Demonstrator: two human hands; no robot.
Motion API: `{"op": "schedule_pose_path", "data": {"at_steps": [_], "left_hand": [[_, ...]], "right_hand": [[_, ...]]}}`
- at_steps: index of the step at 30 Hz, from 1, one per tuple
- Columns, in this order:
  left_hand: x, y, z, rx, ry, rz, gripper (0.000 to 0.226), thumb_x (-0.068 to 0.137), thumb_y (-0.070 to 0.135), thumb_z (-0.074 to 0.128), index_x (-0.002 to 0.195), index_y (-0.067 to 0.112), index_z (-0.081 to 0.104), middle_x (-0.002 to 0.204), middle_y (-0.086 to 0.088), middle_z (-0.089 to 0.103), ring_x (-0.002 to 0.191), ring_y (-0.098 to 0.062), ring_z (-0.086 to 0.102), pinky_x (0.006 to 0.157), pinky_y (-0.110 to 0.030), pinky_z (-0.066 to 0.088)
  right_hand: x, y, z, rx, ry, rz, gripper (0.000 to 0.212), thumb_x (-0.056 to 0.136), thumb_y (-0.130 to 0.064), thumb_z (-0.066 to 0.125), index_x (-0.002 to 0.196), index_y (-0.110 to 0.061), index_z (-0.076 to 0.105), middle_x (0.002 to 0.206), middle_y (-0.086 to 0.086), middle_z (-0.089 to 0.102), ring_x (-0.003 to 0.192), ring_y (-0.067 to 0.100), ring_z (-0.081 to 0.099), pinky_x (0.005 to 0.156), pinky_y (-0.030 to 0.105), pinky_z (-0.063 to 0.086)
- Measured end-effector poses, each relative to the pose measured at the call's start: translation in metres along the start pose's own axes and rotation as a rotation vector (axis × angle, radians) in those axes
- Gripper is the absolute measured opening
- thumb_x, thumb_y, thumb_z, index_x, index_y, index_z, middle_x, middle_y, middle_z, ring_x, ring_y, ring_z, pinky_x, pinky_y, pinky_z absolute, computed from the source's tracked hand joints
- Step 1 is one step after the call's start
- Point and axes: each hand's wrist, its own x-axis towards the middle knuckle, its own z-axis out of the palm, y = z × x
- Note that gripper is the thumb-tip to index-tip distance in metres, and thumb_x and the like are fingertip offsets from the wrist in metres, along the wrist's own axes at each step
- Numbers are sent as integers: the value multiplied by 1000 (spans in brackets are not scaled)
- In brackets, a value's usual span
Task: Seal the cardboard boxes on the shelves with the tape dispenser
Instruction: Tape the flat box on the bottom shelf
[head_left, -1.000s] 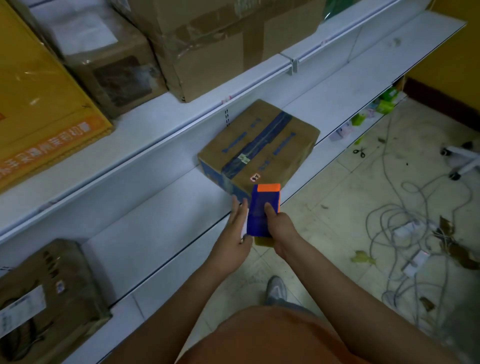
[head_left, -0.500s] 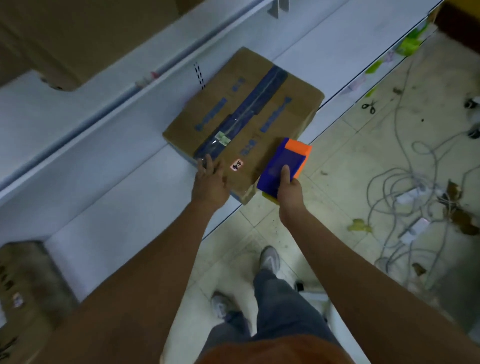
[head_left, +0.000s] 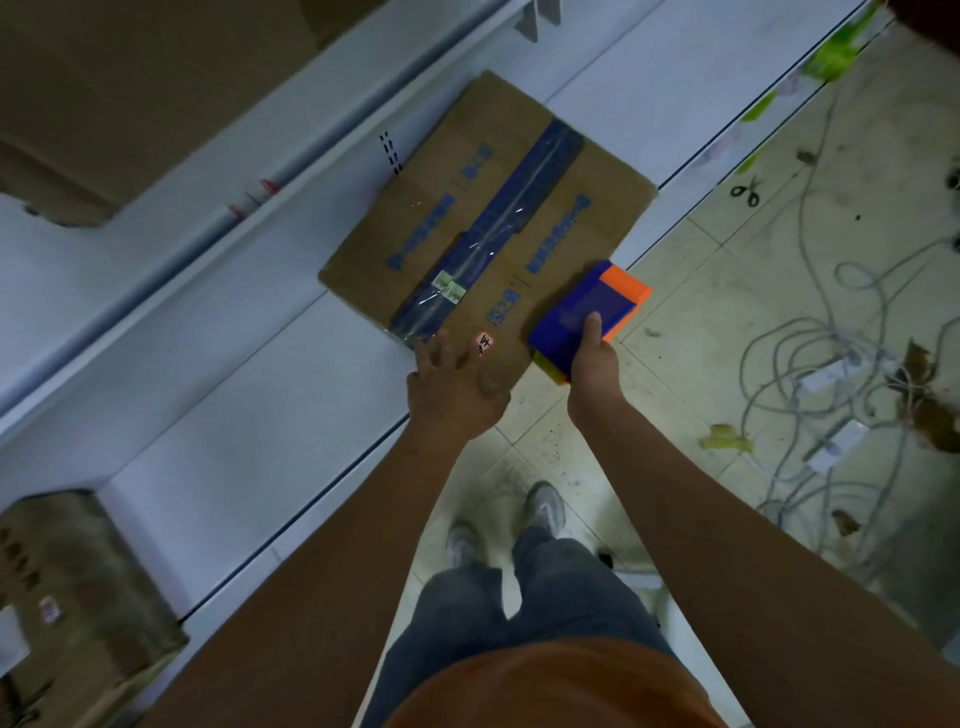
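Diagonally on the white shelf (head_left: 249, 431) lies a cardboard box (head_left: 582, 218), left hand (head_left: 454, 387) flat on its near corner, right hand (head_left: 592, 358) gripping the tape dispenser (head_left: 587, 314), orange end pointing away.

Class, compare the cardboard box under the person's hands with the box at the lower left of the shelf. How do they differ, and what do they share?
The box under the hands carries a dark blue tape strip along its top seam; the lower-left box shows none. The left hand rests flat on the first box, while nothing touches the second. The first box is sharp and fully in view; the second is blurred and cut off by the frame. Both are brown cardboard on the same white shelf.
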Motion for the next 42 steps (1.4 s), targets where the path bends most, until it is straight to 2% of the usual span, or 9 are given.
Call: {"op": "schedule_pose_path", "data": {"at_steps": [4, 8, 14, 18, 22, 25, 33, 38, 42], "left_hand": [[16, -18, -31, 30, 334, 92, 32, 97, 36, 47, 119, 16, 59, 121, -17, 62, 116, -37, 49, 93, -42, 38], [69, -71, -65, -20, 467, -37, 46, 94, 35, 56, 132, 9, 52, 133, -23, 53, 125, -42, 45, 101, -51, 38], [143, -151, -99, -452, 312, -291, 95, 96, 57, 51, 160, 10, 0, 166, -17, 10, 153, -33, 13, 124, -48, 11], [137, -144, -92, -438, 121, -267, 84, 92, 65, 45, 150, 4, 38, 151, -22, 42, 137, -39, 43, 113, -43, 36], [93, -121, -63, -448, 149, -159, 54, 97, 53, 52, 108, 0, 57, 102, -18, 63, 107, -37, 62, 78, -34, 43], [58, -105, -32, -658, 88, -177, 72, 88, 53, 68, 129, 1, 43, 126, -18, 61, 113, -34, 61, 89, -39, 50], [-17, -72, -23, -843, 171, 4, 53, 86, 40, 76, 116, 13, 43, 111, -2, 60, 98, -22, 63, 75, -28, 51], [-44, -38, -73, -1027, 203, 114, 81, 53, 70, 75, 118, 27, 54, 114, 4, 67, 103, -17, 66, 87, -35, 54], [-65, -15, -106, -1052, 170, 262, 87, 54, 79, 77, 127, 34, 61, 123, 8, 69, 114, -14, 65, 103, -41, 50]], "right_hand": [[-7, 6, 5, -92, 2, -75, 49, 98, -58, 39, 106, -13, 54, 107, 5, 64, 94, 20, 63, 81, 39, 56], [-13, 10, 21, -190, 34, -217, 42, 101, -53, 39, 104, -13, 52, 104, 7, 62, 97, 25, 61, 88, 43, 50], [-11, 25, 27, -84, -13, -201, 35, 100, -51, 44, 111, -20, 56, 116, 6, 66, 104, 22, 64, 90, 36, 54], [-12, 33, 13, -110, 41, -191, 34, 97, -54, 47, 107, -22, 57, 118, 8, 65, 106, 24, 63, 95, 42, 52], [-17, 30, -33, -199, 123, -158, 44, 100, -46, 48, 122, -10, 59, 120, 11, 65, 104, 24, 64, 92, 40, 53], [-26, 28, -64, -203, 122, -148, 37, 101, -44, 47, 117, -13, 60, 115, 8, 65, 99, 21, 63, 80, 30, 51], [-62, 9, -121, -165, 108, -213, 32, 101, -43, 47, 109, -15, 60, 97, 1, 66, 83, 10, 62, 67, 22, 47], [-83, -18, -154, -125, 83, -245, 29, 101, -42, 47, 92, -18, 62, 88, 0, 66, 78, 10, 60, 66, 22, 45], [-86, -37, -195, -22, 29, -248, 39, 100, -47, 46, 92, -15, 65, 95, 9, 71, 85, 22, 64, 81, 34, 48]]}}
